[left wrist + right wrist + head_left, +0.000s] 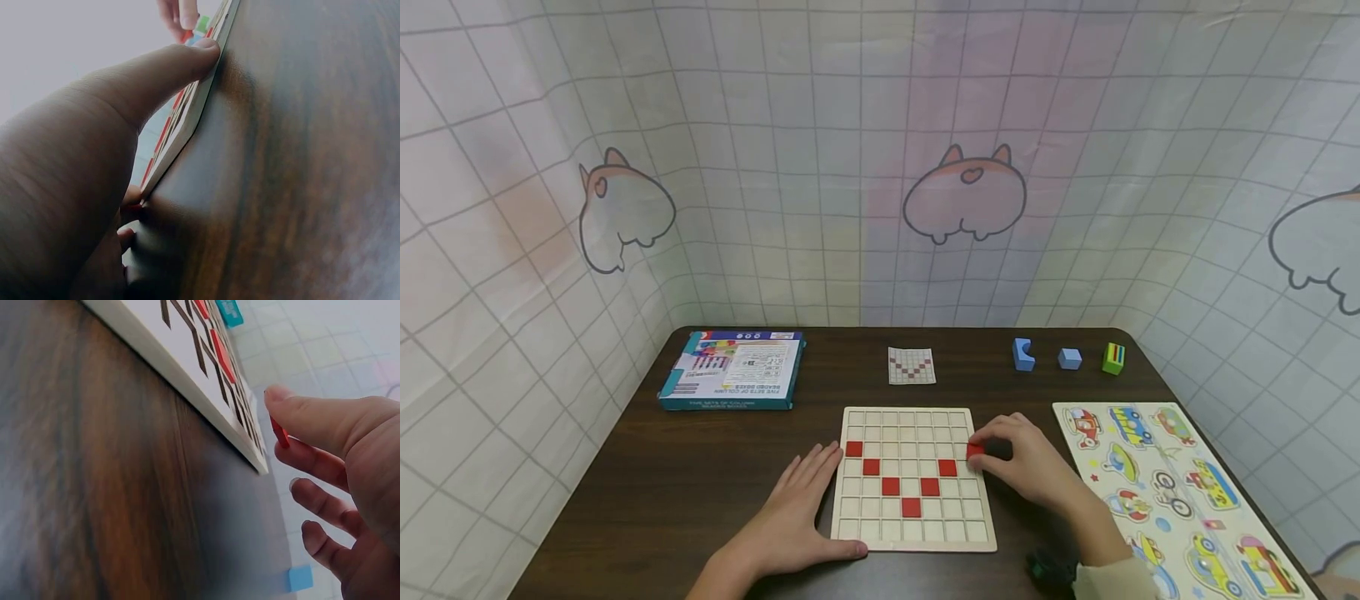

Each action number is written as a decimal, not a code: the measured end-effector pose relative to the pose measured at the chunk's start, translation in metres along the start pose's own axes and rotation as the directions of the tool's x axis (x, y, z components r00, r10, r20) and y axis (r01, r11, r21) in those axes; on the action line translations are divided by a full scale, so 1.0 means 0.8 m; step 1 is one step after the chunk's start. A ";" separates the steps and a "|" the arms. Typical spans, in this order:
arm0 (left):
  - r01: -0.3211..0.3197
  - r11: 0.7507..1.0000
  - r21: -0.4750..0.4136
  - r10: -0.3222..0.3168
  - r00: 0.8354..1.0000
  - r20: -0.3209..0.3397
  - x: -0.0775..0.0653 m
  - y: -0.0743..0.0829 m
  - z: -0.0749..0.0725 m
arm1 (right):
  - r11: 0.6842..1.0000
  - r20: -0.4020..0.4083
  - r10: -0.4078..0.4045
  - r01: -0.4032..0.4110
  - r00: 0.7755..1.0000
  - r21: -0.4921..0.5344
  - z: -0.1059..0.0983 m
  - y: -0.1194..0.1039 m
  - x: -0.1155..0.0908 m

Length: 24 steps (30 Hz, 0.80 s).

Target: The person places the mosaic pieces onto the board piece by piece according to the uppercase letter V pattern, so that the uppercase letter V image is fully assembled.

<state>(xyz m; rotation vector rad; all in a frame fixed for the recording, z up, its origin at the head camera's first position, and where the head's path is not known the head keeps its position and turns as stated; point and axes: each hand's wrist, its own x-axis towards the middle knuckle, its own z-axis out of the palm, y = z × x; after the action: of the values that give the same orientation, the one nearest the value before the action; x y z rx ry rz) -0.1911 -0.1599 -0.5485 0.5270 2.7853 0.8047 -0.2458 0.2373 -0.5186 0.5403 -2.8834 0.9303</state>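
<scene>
Left hand [797, 508] flat, fingers straight and together, thumb stretched out sideways, right hand [1026, 462] curled, thumb and forefinger pinching, other fingers [319, 494] loosely bent beneath

The board [914, 478] is pale wood with a grid of squares, six of them red in a V. The tile [974, 451] is red. The table [685, 483] is dark brown. At its far edge, the card [912, 366] repeats the red V; two blocks [1022, 354] are blue, one [1113, 358] green with stripes.
</scene>
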 end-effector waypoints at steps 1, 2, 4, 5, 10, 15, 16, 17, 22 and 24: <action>0.000 1.000 0.000 0.000 1.000 0.001 0.000 0.000 0.000 | 1.000 0.003 0.002 -0.002 1.000 0.007 0.002 0.000 0.002; -0.001 1.000 -0.001 0.001 1.000 -0.001 0.000 0.000 0.001 | 1.000 0.006 0.004 -0.004 1.000 0.015 0.003 -0.001 0.004; -0.007 1.000 -0.002 0.007 1.000 -0.001 -0.001 0.001 -0.001 | 1.000 0.011 0.004 -0.004 1.000 0.029 0.006 -0.001 0.008; -0.009 1.000 -0.003 0.009 1.000 -0.002 -0.002 0.001 0.000 | 0.999 0.014 0.003 -0.004 1.000 0.034 0.007 -0.001 0.010; -0.016 1.000 -0.006 0.016 1.000 -0.008 -0.002 0.002 0.000 | 0.999 0.032 -0.001 -0.001 0.999 0.044 0.013 0.000 0.015; -0.017 1.000 0.000 0.017 1.000 -0.005 -0.002 0.003 0.000 | 0.999 0.035 -0.005 0.003 0.999 0.052 0.016 0.001 0.019; -0.018 1.000 -0.001 0.018 1.000 -0.005 -0.002 0.003 -0.001 | 0.999 0.033 -0.009 0.008 0.999 0.049 0.017 0.001 0.019; -0.019 1.000 -0.001 0.019 1.000 -0.006 -0.002 0.003 -0.001 | 0.999 0.034 -0.006 0.004 0.999 0.050 0.017 0.000 0.019; -0.026 1.000 -0.003 0.026 1.000 -0.007 -0.002 0.003 -0.002 | 0.998 0.048 0.022 -0.025 0.999 0.055 0.018 0.000 0.021; -0.027 1.000 -0.002 0.027 1.000 -0.007 -0.003 0.003 -0.002 | 0.998 0.053 0.034 -0.037 0.998 0.055 0.019 0.000 0.022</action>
<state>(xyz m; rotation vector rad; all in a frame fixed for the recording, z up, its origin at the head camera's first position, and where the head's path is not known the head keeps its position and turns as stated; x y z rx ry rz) -0.1889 -0.1598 -0.5458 0.5632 2.7893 0.8168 -0.2612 0.2232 -0.5277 0.5272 -2.9299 1.0192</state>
